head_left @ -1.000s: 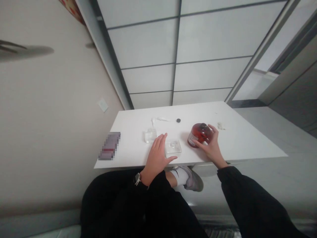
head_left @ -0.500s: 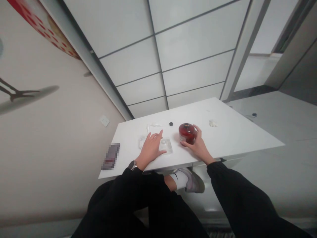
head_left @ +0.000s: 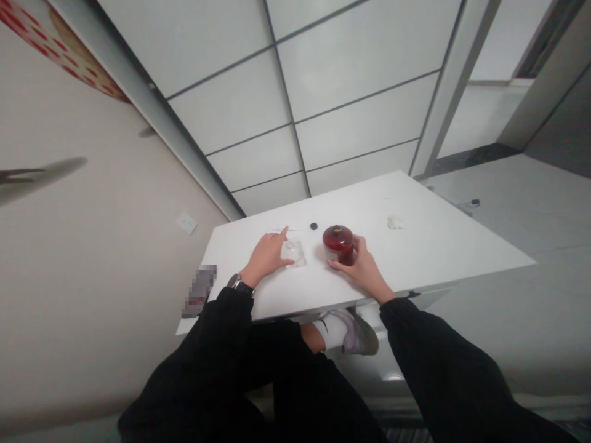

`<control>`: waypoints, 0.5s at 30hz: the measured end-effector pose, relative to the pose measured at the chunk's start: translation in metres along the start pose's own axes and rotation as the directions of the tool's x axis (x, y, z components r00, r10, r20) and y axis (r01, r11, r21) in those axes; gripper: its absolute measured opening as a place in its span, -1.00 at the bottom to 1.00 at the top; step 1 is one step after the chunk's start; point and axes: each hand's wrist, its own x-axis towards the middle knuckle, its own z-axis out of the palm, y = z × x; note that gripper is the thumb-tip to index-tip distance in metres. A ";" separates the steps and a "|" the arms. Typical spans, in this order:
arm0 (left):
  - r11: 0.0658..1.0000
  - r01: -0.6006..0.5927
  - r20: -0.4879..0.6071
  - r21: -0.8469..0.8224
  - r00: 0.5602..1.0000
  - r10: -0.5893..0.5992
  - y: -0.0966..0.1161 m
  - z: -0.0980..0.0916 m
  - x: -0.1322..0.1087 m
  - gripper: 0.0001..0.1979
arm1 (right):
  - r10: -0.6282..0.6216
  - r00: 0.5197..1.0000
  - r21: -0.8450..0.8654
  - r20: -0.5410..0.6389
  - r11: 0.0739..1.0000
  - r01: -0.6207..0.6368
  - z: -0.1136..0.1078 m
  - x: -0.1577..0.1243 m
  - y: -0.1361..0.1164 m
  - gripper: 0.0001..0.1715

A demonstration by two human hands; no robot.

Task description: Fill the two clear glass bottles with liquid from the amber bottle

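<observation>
My right hand (head_left: 364, 266) is wrapped around the right side of a squat, round bottle of red liquid (head_left: 338, 247), which is upright on the white table. A pale label shows low on its front, and its narrow dark neck has an amber-coloured top. My left hand (head_left: 266, 253) lies over a clear plastic tray (head_left: 296, 253), with thumb and fingers spread apart; part of the tray is hidden under it. Just beyond the bottle is a small black cap (head_left: 314, 226).
Crumpled whitish plastic (head_left: 395, 222) lies on the table (head_left: 443, 246) to the right. A pixelated phone-like object (head_left: 199, 292) is at the left edge. White panelled doors (head_left: 351, 92) stand behind, and a wall (head_left: 115, 258) rises on the left.
My left hand has shifted left and away from me, and the clear tray has moved with it. The bottle in my right hand has gone slightly left. The view has also shifted a little.
</observation>
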 end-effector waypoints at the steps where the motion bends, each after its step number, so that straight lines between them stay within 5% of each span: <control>1: 1.000 0.000 0.002 -0.003 1.000 0.001 -0.003 0.000 0.001 0.04 | -0.005 1.000 -0.016 -0.006 1.000 0.005 0.000 0.001 0.000 0.02; 8: 0.998 0.002 -0.014 -0.059 1.000 -0.003 -0.024 -0.001 -0.001 0.08 | -0.078 0.997 -0.077 -0.011 0.994 0.077 -0.002 0.003 -0.003 -0.07; 15: 0.980 0.057 -0.056 -0.188 0.996 -0.068 -0.059 0.003 -0.038 0.17 | -0.047 0.999 -0.106 0.026 0.993 0.050 0.000 -0.002 -0.001 0.08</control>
